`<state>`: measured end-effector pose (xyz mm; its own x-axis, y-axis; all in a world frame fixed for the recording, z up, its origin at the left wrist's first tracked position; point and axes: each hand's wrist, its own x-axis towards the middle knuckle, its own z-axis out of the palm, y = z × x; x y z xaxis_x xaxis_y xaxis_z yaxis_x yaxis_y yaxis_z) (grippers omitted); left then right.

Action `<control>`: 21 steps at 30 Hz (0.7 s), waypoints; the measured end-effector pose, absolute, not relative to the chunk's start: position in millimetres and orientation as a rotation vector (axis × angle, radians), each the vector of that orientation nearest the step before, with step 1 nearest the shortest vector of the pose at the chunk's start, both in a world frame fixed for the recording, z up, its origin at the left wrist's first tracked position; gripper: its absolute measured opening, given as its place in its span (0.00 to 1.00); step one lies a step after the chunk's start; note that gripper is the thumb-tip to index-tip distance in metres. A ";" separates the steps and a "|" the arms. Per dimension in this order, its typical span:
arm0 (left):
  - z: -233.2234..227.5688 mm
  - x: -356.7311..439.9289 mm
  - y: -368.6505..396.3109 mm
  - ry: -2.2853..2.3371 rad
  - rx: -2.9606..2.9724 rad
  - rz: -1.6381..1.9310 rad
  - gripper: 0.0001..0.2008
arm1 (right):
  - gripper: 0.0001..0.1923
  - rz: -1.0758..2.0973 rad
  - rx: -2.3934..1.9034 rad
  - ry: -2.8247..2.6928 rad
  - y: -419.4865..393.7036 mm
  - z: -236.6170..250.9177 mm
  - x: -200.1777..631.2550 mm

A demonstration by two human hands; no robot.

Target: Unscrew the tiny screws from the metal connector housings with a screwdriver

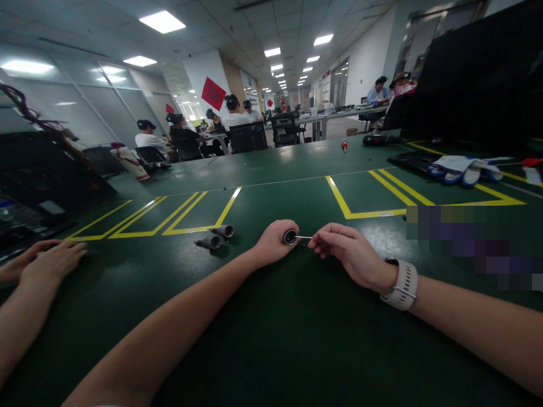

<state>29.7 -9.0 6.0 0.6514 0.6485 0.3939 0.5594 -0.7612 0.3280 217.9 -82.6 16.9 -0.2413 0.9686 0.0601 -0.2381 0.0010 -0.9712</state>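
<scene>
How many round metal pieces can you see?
3. The farther piece and the nearer piece lie on the green table; the held piece is in the left hand. Any more hidden behind hands, I can't tell.

- In the left hand [274, 243]: a part [290, 237].
- In the right hand [350, 249]: a rod [304, 237], tip at the part's open end.
- On the table [280, 339], left of the left hand: two other parts [210, 243], one behind the other.
- Farther left: another person's hands [51, 263].
- Behind and right of the right hand: gloves [464, 168].
- Beyond the tape [373, 214]: a tool [344, 146], left of a drill [375, 139].
- Behind the table: chairs [247, 137].
</scene>
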 end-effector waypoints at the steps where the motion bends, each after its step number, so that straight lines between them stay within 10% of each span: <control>1: 6.2 29.7 -9.0 0.994 2.673 0.753 0.06 | 0.08 1.483 -0.875 -1.205 -83.0 17.5 217.6; 10: 6.6 31.4 -9.9 1.087 2.840 0.669 0.01 | 0.08 0.993 -1.049 -1.624 -92.9 19.7 214.0; 21: 6.6 28.9 -10.6 1.006 2.755 0.719 0.02 | 0.07 1.476 -0.860 -1.139 -82.0 14.6 218.1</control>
